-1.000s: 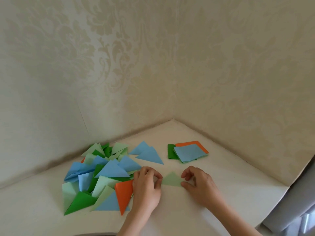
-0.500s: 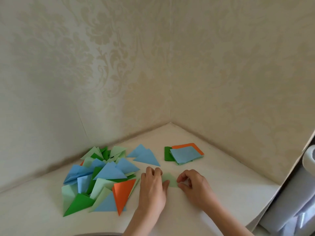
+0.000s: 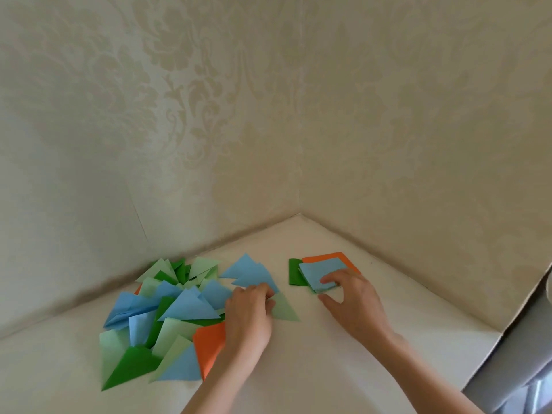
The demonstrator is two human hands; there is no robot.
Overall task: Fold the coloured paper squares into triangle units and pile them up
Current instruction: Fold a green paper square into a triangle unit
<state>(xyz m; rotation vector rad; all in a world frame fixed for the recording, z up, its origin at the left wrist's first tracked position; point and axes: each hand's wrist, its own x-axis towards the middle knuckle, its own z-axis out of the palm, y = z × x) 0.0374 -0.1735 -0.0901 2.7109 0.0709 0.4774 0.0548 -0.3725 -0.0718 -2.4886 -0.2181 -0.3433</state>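
Two hands down: left hand [image 3: 249, 316] pinches pale green triangle [image 3: 283, 309] at its right; right hand [image 3: 349, 297], fingers spread, touches blue top square [image 3: 321, 271].

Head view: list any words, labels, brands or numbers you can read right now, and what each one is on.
None: no text can be read in this view.
Paper squares: plain blue, green and orange, no print.
Folded triangles: plain, no print.
Wallpaper: floral pattern only, no lettering.
Grey object at the right edge: blurred, no marking legible.
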